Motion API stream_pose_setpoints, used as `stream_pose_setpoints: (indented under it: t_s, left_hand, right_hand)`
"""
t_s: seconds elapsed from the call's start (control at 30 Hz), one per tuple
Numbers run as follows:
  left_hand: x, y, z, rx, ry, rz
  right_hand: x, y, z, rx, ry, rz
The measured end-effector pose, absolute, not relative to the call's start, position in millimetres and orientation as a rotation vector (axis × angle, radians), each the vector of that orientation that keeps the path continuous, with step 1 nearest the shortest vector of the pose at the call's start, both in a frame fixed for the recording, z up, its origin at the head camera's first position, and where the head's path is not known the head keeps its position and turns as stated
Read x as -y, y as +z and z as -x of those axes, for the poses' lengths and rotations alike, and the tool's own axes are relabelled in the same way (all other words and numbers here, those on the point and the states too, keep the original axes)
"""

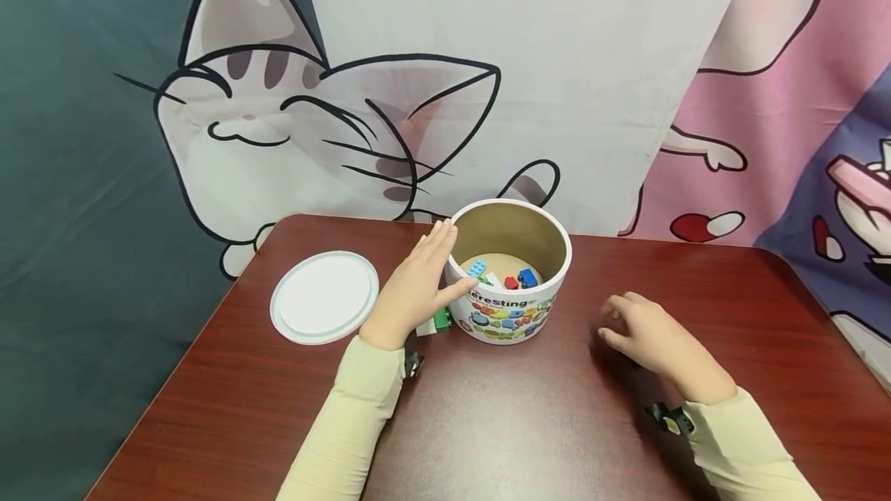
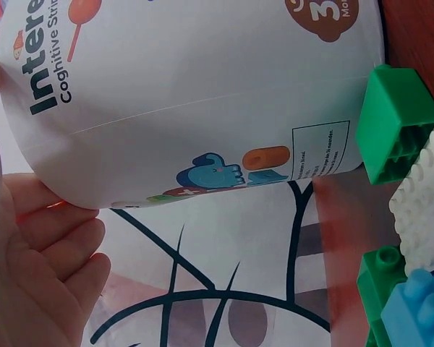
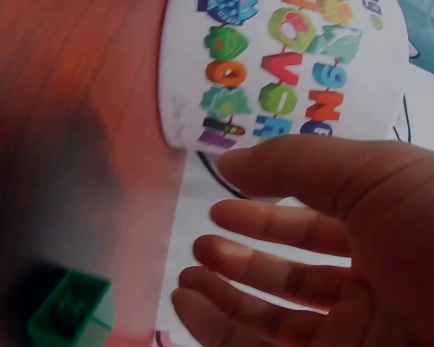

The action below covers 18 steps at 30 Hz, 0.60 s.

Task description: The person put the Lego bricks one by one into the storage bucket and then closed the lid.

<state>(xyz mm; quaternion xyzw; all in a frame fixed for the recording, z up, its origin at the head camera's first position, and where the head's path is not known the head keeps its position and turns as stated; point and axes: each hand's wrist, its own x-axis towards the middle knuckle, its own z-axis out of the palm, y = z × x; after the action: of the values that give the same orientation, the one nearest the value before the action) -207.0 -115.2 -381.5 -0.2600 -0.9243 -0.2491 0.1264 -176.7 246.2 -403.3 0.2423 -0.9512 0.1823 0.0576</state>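
Note:
My left hand [image 1: 411, 284] rests against the left side of a white round bucket [image 1: 508, 322], fingers straight, thumb over the front rim. Inside lie a light blue block [image 1: 476, 268], a red block [image 1: 511, 283] and a blue block [image 1: 527, 277]. Beside it on the table, partly hidden by my left wrist, the left wrist view has a green block [image 2: 398, 123], a white studded block [image 2: 425, 202] and a blue block [image 2: 423, 307]. Holding nothing, my right hand [image 1: 647, 339] hovers right of the bucket, fingers loosely bent. A green block [image 3: 71, 309] lies near it in the right wrist view.
A round white lid [image 1: 324, 297] lies on the brown table [image 1: 487, 424], left of the bucket. Behind the table's far edge hangs a curtain [image 1: 585, 60] printed with cartoon figures.

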Motion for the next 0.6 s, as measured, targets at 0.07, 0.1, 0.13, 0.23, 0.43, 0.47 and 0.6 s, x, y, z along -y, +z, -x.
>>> stream_pose_setpoints:
  t_s: [0.07,0.1,0.13,0.23,0.43,0.47,0.6]
  left_hand:
    - [115,-381,207,2.694,-0.727,0.756]
    - [115,-382,207,2.695,-0.727,0.754]
    - [115,-382,207,2.696,-0.727,0.752]
    - [115,-383,207,2.697,-0.728,0.747]
    - [114,-383,207,2.693,-0.728,0.753]
    - [114,-383,207,2.691,-0.726,0.755]
    - [115,-382,207,2.685,-0.728,0.760]
  right_hand:
    - [-252,-406,176,2.928,0.530,-0.709]
    - [-254,-408,176,2.950,0.518,-0.692]
    - [-256,-409,176,2.968,0.507,-0.677]
    - [-263,-411,174,3.028,0.462,-0.633]
    - [-271,-412,172,3.126,0.444,-0.563]
    - [-271,-412,172,3.137,0.453,-0.554]
    - [-273,-412,173,3.168,0.493,-0.523]
